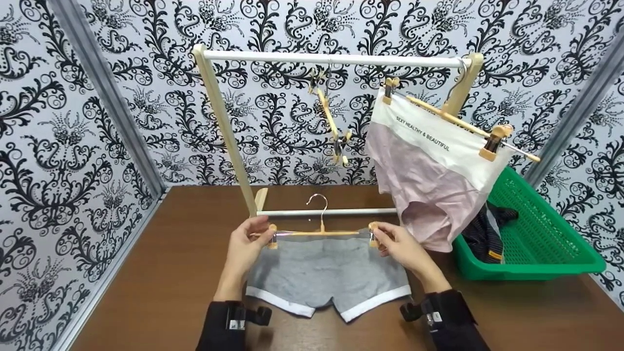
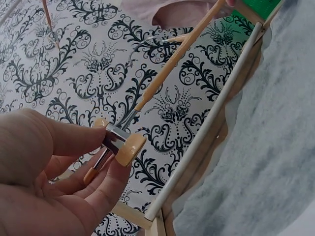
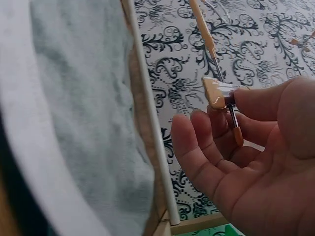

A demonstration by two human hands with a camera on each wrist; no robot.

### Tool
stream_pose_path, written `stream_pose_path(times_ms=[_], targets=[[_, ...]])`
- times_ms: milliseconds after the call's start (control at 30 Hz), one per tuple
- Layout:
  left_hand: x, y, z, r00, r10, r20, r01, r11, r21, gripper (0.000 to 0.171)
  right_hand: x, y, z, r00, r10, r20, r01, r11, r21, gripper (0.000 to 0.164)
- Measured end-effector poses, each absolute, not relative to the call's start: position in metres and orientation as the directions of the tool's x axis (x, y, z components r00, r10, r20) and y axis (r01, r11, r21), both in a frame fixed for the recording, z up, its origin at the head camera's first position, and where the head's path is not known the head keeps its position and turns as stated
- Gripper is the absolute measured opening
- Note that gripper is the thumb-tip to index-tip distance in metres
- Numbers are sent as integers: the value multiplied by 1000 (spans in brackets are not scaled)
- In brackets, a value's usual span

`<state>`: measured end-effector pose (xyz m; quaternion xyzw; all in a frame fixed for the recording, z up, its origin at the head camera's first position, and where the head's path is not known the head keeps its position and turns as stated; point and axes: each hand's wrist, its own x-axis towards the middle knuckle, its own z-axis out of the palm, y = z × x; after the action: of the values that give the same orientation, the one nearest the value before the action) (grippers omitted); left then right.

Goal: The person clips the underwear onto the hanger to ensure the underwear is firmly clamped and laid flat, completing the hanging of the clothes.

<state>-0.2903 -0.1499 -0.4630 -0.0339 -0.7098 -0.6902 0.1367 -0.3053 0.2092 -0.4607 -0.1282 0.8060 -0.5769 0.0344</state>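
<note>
A wooden clip hanger (image 1: pixel 297 233) with a metal hook spans the space between both hands. My left hand (image 1: pixel 245 246) pinches its left clip (image 2: pixel 130 149) between thumb and fingers. At the other end, my right hand (image 1: pixel 403 247) pinches the right clip (image 3: pixel 215 93). Grey shorts (image 1: pixel 326 265) with white leg hems lie spread on the table, legs towards me. In the head view both clips overlap the waistband corners. The wrist views show the clips apart from the grey cloth.
Behind the hanger stands a rack with a white top rail (image 1: pixel 273 57). From it hang a bare clip hanger (image 1: pixel 327 112) and pink-and-white briefs (image 1: pixel 429 165) clipped to another hanger. A green basket (image 1: pixel 551 268) with dark clothes (image 1: pixel 485 236) sits at right on the brown table (image 1: pixel 146 292).
</note>
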Motion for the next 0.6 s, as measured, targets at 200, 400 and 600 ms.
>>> stream_pose_path(times_ms=[200, 400, 600], targets=[[-292, -149, -470, -960, -182, 213, 213, 19, 977, 33, -311, 205, -473, -975, -204, 88, -145, 281, -949, 35], [-297, -148, -480, -957, -212, 199, 193, 48, 980, 32, -316, 200, -481, -988, -142, 65, -102, 271, -957, 39], [-301, -149, -486, -962, -220, 162, 154, 51, 987, 25, -320, 201, -482, -991, -122, 48, -74, 223, -972, 41]])
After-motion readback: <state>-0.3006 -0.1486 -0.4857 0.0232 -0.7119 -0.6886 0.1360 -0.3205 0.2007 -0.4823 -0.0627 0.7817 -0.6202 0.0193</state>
